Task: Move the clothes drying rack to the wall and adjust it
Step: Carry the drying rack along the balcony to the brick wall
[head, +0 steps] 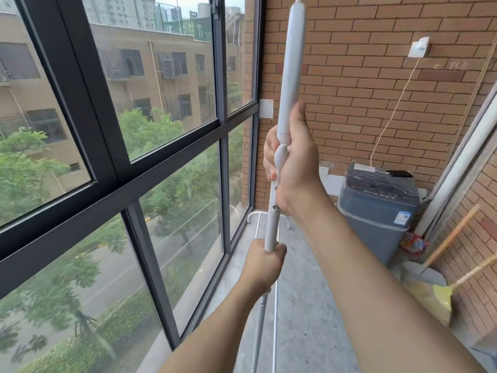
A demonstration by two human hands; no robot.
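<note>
The white clothes drying rack stands on the balcony floor close to the window. Its upright pole (291,63) rises in front of me, thicker in its upper section, with small holes lower down. My right hand (294,160) is wrapped around the joint where the thick section meets the thin one. My left hand (265,261) grips the thin pole below it. The rack's base rails (256,230) run along the floor toward the brick wall (363,84) at the far end.
Dark-framed windows (223,122) line the left side. A grey washing machine (376,208) stands against the brick wall, with a cable up to a wall socket (418,47). Brooms (454,238) lean at the right wall beside a white pipe.
</note>
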